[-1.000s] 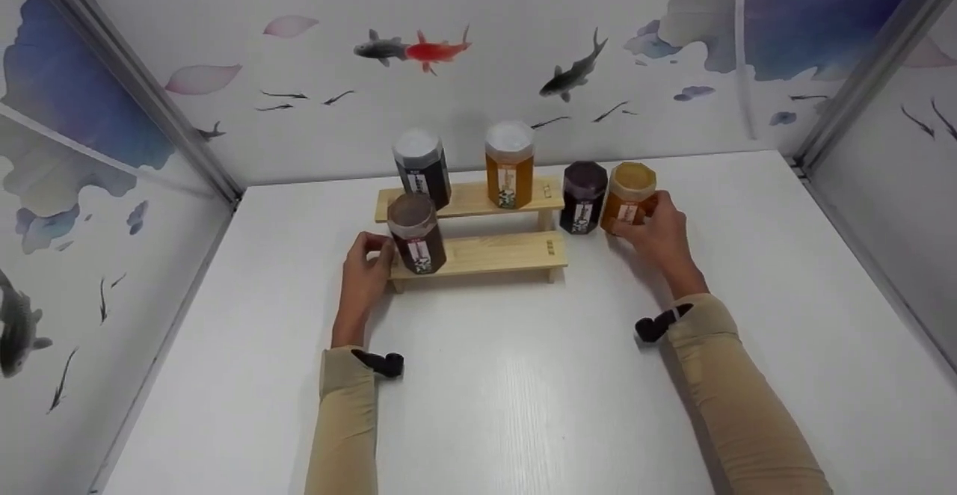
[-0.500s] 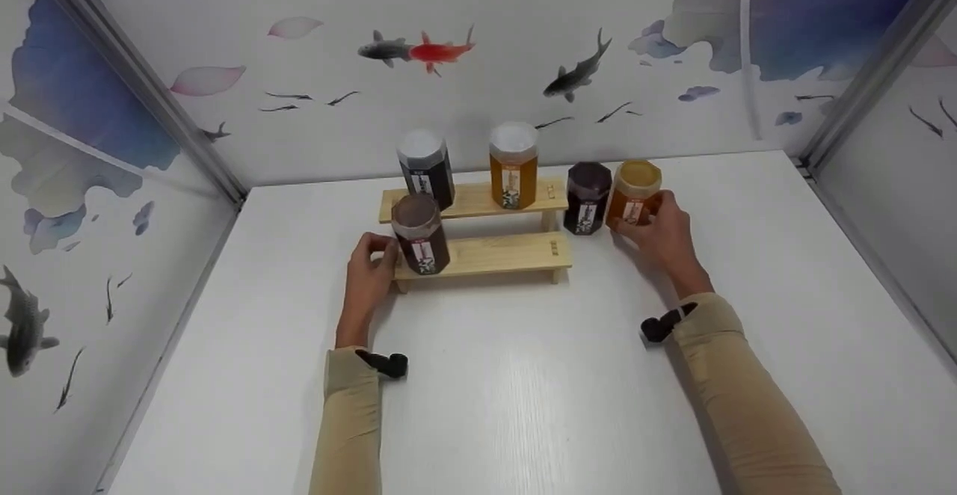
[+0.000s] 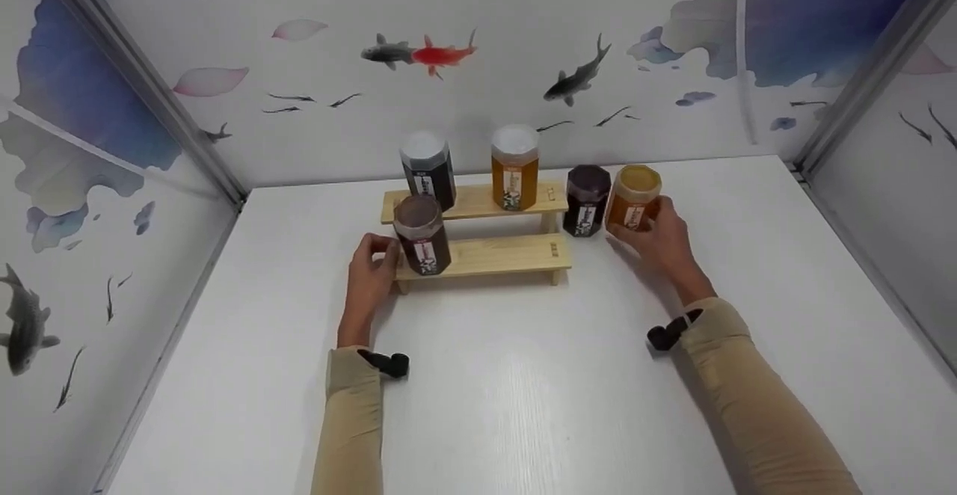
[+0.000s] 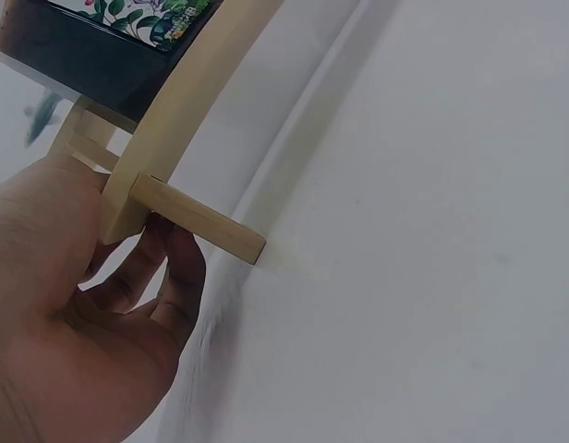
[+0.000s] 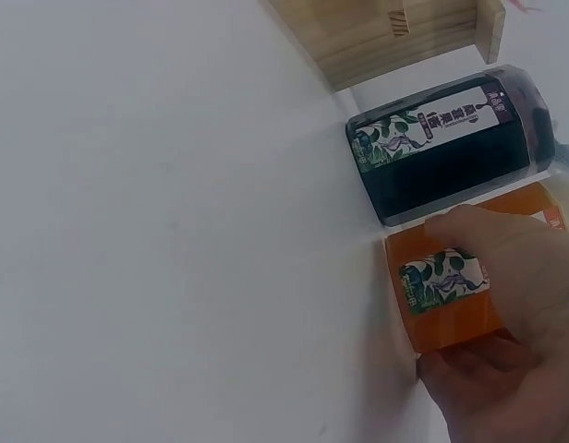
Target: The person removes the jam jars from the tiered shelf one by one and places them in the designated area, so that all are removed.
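Observation:
My left hand (image 3: 371, 274) holds the left end of a two-step wooden rack (image 3: 508, 254). In the left wrist view, the thumb is at the board's end and curled fingers (image 4: 185, 277) reach beneath it, beside a leg. A dark brown jar (image 3: 421, 237) stands on the lower step near that hand. Over at the right, my right hand (image 3: 662, 241) grips an amber jar (image 5: 441, 318) standing on the table, its thumb across the front and its fingers around the far side. A dark purple jar (image 3: 585, 203) stands between the amber jar and the rack.
On the upper step stand a white-lidded dark jar (image 3: 428, 173) and a white-lidded amber jar (image 3: 514, 170). The white table (image 3: 493, 390) extends in front of the rack. Panels printed with fish (image 3: 579, 80) enclose the back and sides.
The head view has shifted slightly. My right wrist has edged a little to the right, with that hand still on the amber jar. The rack and jars appear to stay in place.

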A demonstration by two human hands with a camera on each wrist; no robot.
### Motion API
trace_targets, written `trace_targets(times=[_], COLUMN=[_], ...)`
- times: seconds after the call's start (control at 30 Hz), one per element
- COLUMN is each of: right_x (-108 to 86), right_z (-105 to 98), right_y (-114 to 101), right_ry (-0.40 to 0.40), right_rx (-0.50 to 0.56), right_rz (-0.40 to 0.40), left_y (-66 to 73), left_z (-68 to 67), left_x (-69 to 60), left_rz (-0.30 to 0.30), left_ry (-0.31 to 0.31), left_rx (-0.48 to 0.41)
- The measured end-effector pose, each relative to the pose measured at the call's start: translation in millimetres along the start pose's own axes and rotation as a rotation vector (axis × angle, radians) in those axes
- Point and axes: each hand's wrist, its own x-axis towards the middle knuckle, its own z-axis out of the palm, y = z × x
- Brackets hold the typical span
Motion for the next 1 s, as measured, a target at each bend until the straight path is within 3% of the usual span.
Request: trace_targets(times=[0.2,0.43,0.57,0.63,0.77,1.0], right_x=[-6.9,-21.6,-37.4,-44.9,-57.8,-77.5], right_z=[4,18,38,51,81,136], right_y=[-13,-46,-68,-77,-91,-109], right_ry=[0.128,0.364,0.418,0.402,0.28,0.035], right_rx=[0.039,0.025,0.001,0.013,0.065,0.228], right_rz=[-0.096,-0.373,-0.53,-0.598,-0.676,-0.616], left_y=[0.1,1.7,2.4,2.7,3.3,5.3], left_z=[-0.7,-0.6,0.3,0.5,0.5,0.2], left_x=[-0.1,-1.7,-2.0,-1.7,-0.9,-0.7], left_rz=[-0.009,-0.014,-0.027,-0.029,-0.026,-0.021], left_ry=[0.003,0.015,0.016,0.013,0.012,0.013], left_rx=[0.012,0.011,0.006,0.001,0.004,0.009])
